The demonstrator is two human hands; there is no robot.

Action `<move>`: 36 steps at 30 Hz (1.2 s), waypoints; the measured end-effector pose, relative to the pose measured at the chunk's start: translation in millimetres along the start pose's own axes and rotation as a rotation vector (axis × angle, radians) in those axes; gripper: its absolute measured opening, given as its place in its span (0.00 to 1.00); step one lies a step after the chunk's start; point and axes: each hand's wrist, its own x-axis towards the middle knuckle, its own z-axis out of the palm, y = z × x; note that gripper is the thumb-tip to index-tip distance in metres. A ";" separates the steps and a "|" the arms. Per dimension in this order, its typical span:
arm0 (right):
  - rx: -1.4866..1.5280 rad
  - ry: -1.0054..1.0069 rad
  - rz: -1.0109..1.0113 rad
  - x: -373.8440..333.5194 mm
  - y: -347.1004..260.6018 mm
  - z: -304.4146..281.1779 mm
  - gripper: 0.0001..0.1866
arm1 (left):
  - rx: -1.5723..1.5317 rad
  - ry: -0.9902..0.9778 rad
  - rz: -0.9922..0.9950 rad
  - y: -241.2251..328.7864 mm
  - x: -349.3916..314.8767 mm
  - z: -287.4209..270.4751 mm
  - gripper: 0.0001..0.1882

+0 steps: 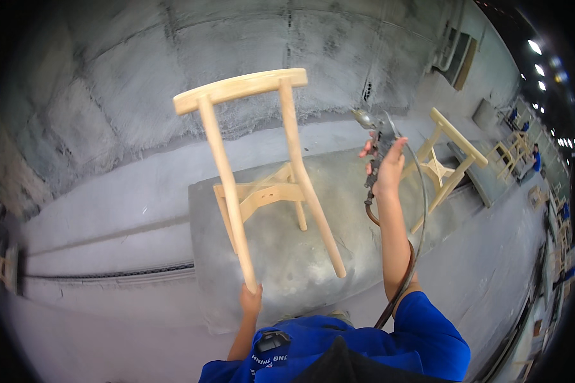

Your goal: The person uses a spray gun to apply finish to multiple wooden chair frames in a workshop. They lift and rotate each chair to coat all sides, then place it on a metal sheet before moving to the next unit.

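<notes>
A pale wooden chair frame [229,169] without a seat stands tilted in front of me over a grey board. My left hand [251,297] is closed round the lower end of its nearest leg. Out to the right, my right hand [388,167] is wrapped round a metal spray gun [383,143] raised above the board. The gun's nozzle end points up and toward the far wall. From its handle a dark hose [421,210] loops down along my right forearm. The chair's curved top rail is farthest from me.
The grey board [204,274] lies under the chair. Another wooden chair frame [463,143] stands to the right on a further board. A dusty grey wall [236,38] rises behind. A chain track [108,276] runs along the left. Far right, a person [536,159] in blue is near more chair frames.
</notes>
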 end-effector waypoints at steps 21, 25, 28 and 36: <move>-0.393 0.412 0.640 -335.7 105.9 -290.0 0.31 | -0.602 0.212 0.251 80.9 44.6 15.4 0.36; -0.455 0.286 0.574 -307.1 125.2 -309.1 0.32 | -1.307 0.087 -0.175 13.6 43.3 -6.4 0.42; -0.407 0.212 0.520 -256.1 135.1 -310.4 0.31 | -0.594 0.244 0.111 13.4 23.0 -8.7 0.41; 0.162 0.083 0.547 -117.7 108.9 -264.7 0.41 | -0.394 0.255 0.105 62.7 -51.0 -21.7 0.38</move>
